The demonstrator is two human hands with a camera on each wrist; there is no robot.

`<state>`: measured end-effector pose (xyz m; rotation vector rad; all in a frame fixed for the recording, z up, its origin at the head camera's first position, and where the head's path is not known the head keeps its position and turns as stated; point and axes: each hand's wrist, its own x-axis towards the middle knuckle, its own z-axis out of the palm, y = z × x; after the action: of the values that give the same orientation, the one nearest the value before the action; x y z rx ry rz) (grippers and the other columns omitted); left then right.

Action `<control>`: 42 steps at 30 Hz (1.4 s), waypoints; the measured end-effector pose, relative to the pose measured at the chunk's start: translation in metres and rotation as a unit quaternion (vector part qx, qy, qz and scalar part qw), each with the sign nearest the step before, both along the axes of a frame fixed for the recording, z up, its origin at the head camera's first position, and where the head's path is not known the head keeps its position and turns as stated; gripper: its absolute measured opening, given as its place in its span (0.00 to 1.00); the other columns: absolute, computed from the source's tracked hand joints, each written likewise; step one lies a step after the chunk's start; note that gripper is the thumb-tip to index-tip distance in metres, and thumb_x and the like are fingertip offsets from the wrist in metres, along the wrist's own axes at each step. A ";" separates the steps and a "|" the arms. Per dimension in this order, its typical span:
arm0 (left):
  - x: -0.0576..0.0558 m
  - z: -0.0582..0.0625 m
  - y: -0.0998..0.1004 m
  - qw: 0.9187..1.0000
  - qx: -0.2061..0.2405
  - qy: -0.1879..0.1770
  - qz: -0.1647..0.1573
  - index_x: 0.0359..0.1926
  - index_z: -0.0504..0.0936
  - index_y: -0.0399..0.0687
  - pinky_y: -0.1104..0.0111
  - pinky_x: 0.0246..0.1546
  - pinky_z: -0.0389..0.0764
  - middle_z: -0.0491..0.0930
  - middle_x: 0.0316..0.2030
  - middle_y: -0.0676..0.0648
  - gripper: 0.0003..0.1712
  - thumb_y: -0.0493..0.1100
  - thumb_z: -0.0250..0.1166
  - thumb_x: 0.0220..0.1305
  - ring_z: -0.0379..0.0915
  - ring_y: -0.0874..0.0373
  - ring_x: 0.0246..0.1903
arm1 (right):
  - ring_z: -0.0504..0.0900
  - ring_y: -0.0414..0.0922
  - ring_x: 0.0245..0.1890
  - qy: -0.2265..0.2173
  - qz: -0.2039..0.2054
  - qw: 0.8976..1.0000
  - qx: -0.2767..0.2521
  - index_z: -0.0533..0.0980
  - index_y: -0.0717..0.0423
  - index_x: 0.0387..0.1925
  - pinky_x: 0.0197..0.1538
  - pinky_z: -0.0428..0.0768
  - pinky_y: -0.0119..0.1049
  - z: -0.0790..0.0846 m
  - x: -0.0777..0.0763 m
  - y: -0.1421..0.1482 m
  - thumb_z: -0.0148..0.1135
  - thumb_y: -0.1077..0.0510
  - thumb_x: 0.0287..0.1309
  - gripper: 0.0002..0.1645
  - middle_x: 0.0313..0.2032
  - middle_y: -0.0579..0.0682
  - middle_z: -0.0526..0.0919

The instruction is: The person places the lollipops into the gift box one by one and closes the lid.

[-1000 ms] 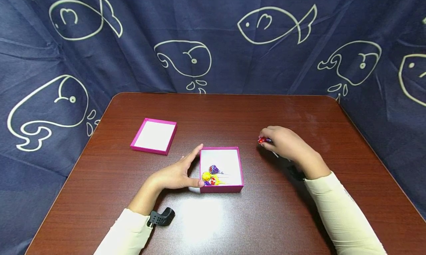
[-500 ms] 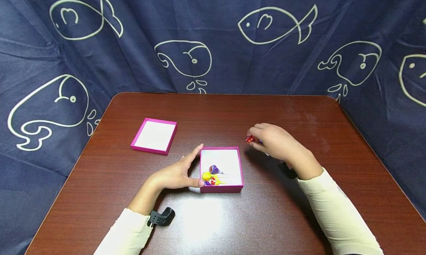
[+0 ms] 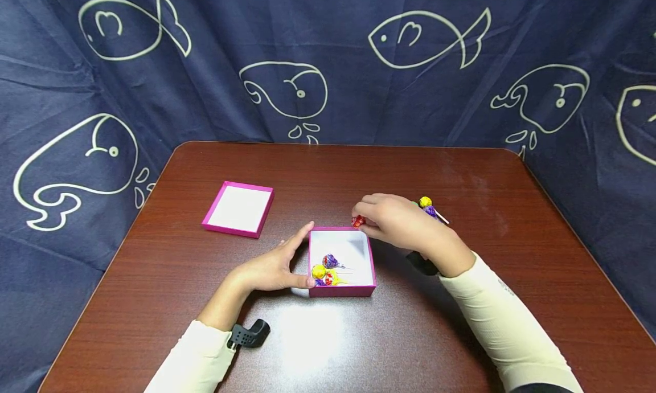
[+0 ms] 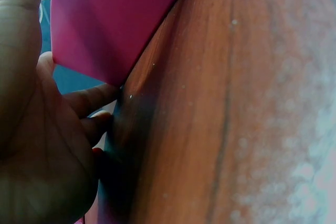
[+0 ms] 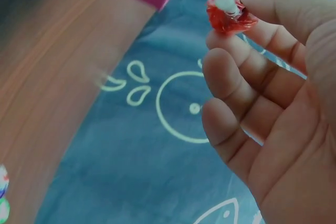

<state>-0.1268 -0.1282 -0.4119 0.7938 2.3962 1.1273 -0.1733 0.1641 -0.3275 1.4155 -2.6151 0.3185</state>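
My right hand (image 3: 397, 221) pinches a red-wrapped lollipop (image 3: 357, 221) between thumb and fingertips, over the back right corner of a pink square box (image 3: 342, 291). In the right wrist view the red wrapper (image 5: 218, 20) shows clearly at the fingertips. The left hand (image 3: 269, 269) spans the box's left side with extended fingers, thumb at the front corner and forefinger at the back one. Inside the white-lined box lie a purple lollipop (image 3: 329, 261), a yellow one (image 3: 318, 271) and a yellow-and-red one (image 3: 331, 278); another purple wrapper is partly hidden by the left thumb.
A matching pink lid (image 3: 240, 209) lies inside-up at the back left. Behind the right hand, a yellow lollipop (image 3: 425, 201) and a purple one (image 3: 430, 212) lie on the brown table (image 3: 451, 171), partly covered by the hand. A dark blue printed cloth (image 3: 338, 97) hangs behind.
The right hand has carried the red lollipop leftward from the table to the box's back right corner, uncovering lollipops behind it. The left hand and box have stayed put.
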 end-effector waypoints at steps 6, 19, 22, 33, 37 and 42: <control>0.000 0.000 0.000 1.000 0.002 -0.002 -0.001 0.80 0.38 0.53 0.44 0.72 0.40 0.46 0.77 0.42 0.65 0.56 0.75 0.55 0.41 0.45 0.75 | 0.76 0.41 0.31 -0.009 0.027 1.000 0.011 0.80 0.52 0.39 0.38 0.79 0.37 0.002 0.005 -0.015 0.74 0.61 0.54 0.11 0.32 0.43 0.80; 0.001 0.002 0.000 1.000 -0.001 -0.013 0.001 0.80 0.37 0.58 0.45 0.72 0.37 0.46 0.77 0.43 0.65 0.57 0.74 0.56 0.39 0.43 0.75 | 0.76 0.40 0.29 -0.020 0.079 0.996 0.036 0.78 0.53 0.37 0.38 0.79 0.35 -0.010 0.010 -0.041 0.71 0.59 0.58 0.08 0.31 0.44 0.79; 0.001 0.002 -0.001 1.000 0.000 -0.014 0.000 0.80 0.37 0.58 0.45 0.72 0.37 0.45 0.77 0.44 0.65 0.57 0.74 0.56 0.39 0.45 0.75 | 0.75 0.40 0.28 -0.024 0.079 0.995 0.052 0.78 0.52 0.38 0.36 0.79 0.35 -0.012 0.012 -0.047 0.71 0.59 0.58 0.08 0.31 0.43 0.79; 0.001 0.002 -0.001 1.000 -0.003 -0.013 0.000 0.80 0.37 0.57 0.45 0.72 0.38 0.44 0.77 0.43 0.65 0.58 0.73 0.57 0.38 0.47 0.75 | 0.74 0.39 0.22 -0.020 0.056 0.995 0.083 0.79 0.50 0.38 0.28 0.78 0.38 -0.024 0.013 -0.060 0.70 0.59 0.57 0.08 0.30 0.42 0.80; 0.002 0.002 -0.001 1.000 -0.001 -0.010 -0.002 0.80 0.37 0.57 0.45 0.72 0.39 0.44 0.77 0.44 0.65 0.58 0.74 0.57 0.38 0.48 0.75 | 0.74 0.40 0.22 -0.018 0.050 0.994 0.093 0.79 0.49 0.37 0.27 0.78 0.39 -0.030 0.011 -0.065 0.70 0.58 0.58 0.07 0.31 0.42 0.81; 0.001 0.002 -0.001 1.000 0.000 -0.006 -0.004 0.80 0.37 0.55 0.45 0.72 0.40 0.46 0.77 0.44 0.65 0.57 0.74 0.57 0.39 0.48 0.75 | 0.73 0.40 0.21 -0.017 0.046 0.994 0.101 0.78 0.49 0.36 0.27 0.77 0.41 -0.036 0.009 -0.069 0.68 0.57 0.60 0.06 0.30 0.42 0.79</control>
<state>-0.1257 -0.1290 -0.4097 0.7935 2.3821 1.1252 -0.1638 0.0955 -0.3632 1.6110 -2.6783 0.0899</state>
